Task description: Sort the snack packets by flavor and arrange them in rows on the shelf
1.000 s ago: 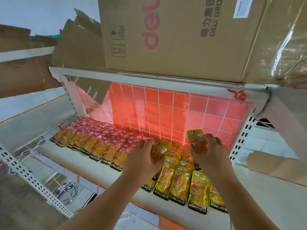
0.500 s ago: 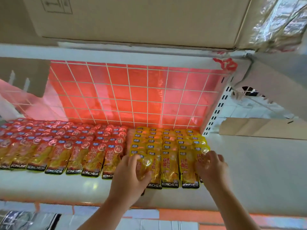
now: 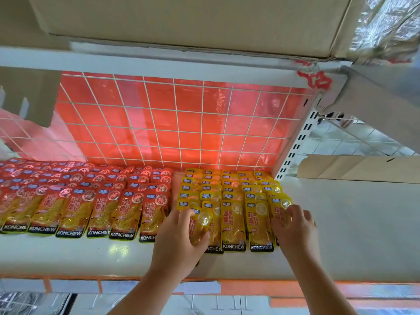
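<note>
shelf (image 3: 91,258), white, seen from just above its front edge. red packets (image 3: 91,208) fill the left and middle of it in overlapping rows that run from the back toward the front edge. yellow packets (image 3: 234,201) sit in their own block just beside the red ones, toward the right back corner, also in overlapping rows, about five across. the two colours do not mix.

my left hand (image 3: 179,242) is at the front left of the yellow block. its fingers (image 3: 184,215) and thumb are curled round one tilted yellow packet (image 3: 200,226), which lies skewed over the front of the leftmost yellow row. my right hand (image 3: 295,230) is at the front right of the block, fingers (image 3: 284,221) bent over the lower half of the end yellow packet (image 3: 280,208), grasping it; that packet leans a little to the right.

behind the rows, a white wire grid (image 3: 181,123) over a red backing. a cardboard box (image 3: 181,19) rests on the shelf above. a flat piece of cardboard (image 3: 359,169) lies past the right upright.
</note>
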A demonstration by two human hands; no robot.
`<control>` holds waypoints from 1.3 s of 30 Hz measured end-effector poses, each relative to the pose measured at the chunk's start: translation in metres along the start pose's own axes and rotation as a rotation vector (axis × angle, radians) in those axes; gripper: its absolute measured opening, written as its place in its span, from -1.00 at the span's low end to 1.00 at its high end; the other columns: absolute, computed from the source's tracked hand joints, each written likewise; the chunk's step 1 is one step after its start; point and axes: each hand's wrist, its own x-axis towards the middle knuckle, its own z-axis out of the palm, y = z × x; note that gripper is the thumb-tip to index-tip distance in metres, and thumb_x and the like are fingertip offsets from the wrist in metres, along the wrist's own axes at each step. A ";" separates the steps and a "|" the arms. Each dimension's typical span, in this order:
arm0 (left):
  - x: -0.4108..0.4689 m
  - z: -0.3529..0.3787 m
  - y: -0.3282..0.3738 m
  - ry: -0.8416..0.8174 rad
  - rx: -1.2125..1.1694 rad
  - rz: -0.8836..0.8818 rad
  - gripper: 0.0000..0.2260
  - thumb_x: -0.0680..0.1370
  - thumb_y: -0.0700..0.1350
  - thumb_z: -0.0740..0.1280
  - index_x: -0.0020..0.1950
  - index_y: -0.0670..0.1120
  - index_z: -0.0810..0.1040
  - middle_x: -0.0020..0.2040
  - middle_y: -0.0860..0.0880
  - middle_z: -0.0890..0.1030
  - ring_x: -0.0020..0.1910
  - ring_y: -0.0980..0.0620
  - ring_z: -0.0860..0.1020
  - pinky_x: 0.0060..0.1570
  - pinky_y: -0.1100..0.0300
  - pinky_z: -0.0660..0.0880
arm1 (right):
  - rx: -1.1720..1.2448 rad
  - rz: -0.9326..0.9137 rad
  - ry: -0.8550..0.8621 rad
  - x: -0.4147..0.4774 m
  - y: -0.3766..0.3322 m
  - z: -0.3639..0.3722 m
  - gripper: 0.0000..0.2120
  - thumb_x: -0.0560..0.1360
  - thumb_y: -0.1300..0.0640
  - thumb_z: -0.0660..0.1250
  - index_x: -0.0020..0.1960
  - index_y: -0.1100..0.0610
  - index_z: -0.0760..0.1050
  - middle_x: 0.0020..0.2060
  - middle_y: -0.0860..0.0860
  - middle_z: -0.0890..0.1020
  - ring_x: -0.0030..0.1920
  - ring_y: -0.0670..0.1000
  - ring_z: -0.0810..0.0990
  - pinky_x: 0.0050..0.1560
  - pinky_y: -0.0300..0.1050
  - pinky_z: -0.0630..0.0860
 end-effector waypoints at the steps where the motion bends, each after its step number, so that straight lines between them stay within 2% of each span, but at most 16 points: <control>1: 0.000 0.000 0.000 0.000 0.002 0.002 -0.54 0.46 0.18 0.48 0.25 0.00 0.49 0.05 0.08 0.51 -0.07 0.04 0.52 -0.15 0.10 0.57 | -0.010 0.004 -0.001 -0.001 0.001 0.000 -0.72 0.38 0.02 0.47 0.01 0.04 0.46 -0.08 0.08 0.49 -0.06 0.22 0.45 -0.04 0.10 0.49; 6: -0.001 0.002 -0.001 -0.002 0.014 0.019 -0.53 0.44 0.15 0.51 0.25 0.00 0.49 0.05 0.08 0.52 -0.07 0.06 0.53 -0.16 0.15 0.55 | -0.063 0.026 -0.024 -0.004 0.005 0.004 -0.72 0.40 0.01 0.45 0.04 0.03 0.47 -0.07 0.04 0.44 -0.07 0.14 0.36 -0.04 0.03 0.41; 10: -0.001 0.003 -0.001 0.002 0.020 0.017 -0.53 0.45 0.18 0.49 0.25 0.01 0.49 0.06 0.09 0.53 -0.06 0.09 0.52 -0.14 0.19 0.54 | -0.065 0.018 -0.013 -0.004 0.008 0.006 -0.72 0.43 -0.01 0.47 0.06 0.04 0.48 -0.02 0.10 0.51 -0.04 0.19 0.43 -0.02 0.06 0.44; 15: 0.000 0.004 -0.001 0.007 0.023 0.008 -0.53 0.47 0.23 0.40 0.27 0.00 0.48 0.05 0.08 0.51 -0.05 0.07 0.52 -0.15 0.15 0.55 | -0.042 0.007 -0.013 -0.003 0.013 0.006 -0.74 0.47 -0.05 0.43 0.08 0.01 0.49 0.01 0.08 0.50 0.03 0.20 0.44 0.03 0.07 0.46; 20: -0.003 0.002 -0.002 0.009 0.042 -0.063 -0.53 0.47 0.23 0.43 0.26 0.04 0.45 -0.02 0.11 0.44 -0.10 0.08 0.48 -0.18 0.13 0.57 | 0.002 -0.005 0.028 0.000 0.016 0.007 -0.77 0.50 -0.11 0.38 0.05 -0.01 0.49 -0.01 0.09 0.51 -0.04 0.15 0.37 -0.01 0.06 0.41; 24: -0.004 0.002 -0.004 0.026 0.079 -0.136 -0.54 0.47 0.25 0.41 0.25 0.08 0.42 -0.06 0.11 0.41 -0.14 0.09 0.47 -0.24 0.16 0.56 | 0.018 0.017 0.011 0.000 0.017 0.006 -0.77 0.51 -0.15 0.36 0.06 -0.04 0.46 0.00 0.07 0.50 -0.01 0.15 0.38 -0.02 0.03 0.38; 27: -0.005 0.004 -0.005 0.039 0.087 -0.174 -0.52 0.46 0.27 0.42 0.26 0.10 0.39 -0.05 0.12 0.41 -0.14 0.11 0.47 -0.25 0.21 0.54 | 0.038 0.022 0.002 0.000 0.015 0.004 -0.77 0.51 -0.16 0.35 0.05 -0.06 0.45 0.01 0.06 0.49 0.00 0.12 0.36 -0.01 0.03 0.37; 34: -0.005 0.007 -0.007 0.061 0.098 -0.213 -0.52 0.47 0.29 0.36 0.26 0.07 0.37 0.00 0.12 0.37 -0.09 0.10 0.47 -0.23 0.17 0.59 | 0.034 0.018 -0.008 -0.001 0.014 -0.004 -0.66 0.51 -0.20 0.35 0.16 -0.01 0.48 0.09 0.10 0.52 0.11 0.18 0.42 0.05 0.09 0.42; 39: -0.005 0.008 -0.008 0.074 0.108 -0.219 -0.53 0.48 0.28 0.39 0.25 0.07 0.38 -0.01 0.12 0.35 -0.08 0.08 0.47 -0.23 0.16 0.60 | 0.033 0.001 0.004 -0.002 0.013 -0.007 -0.66 0.50 -0.17 0.38 0.16 -0.01 0.49 0.10 0.11 0.53 0.12 0.17 0.42 0.08 0.08 0.41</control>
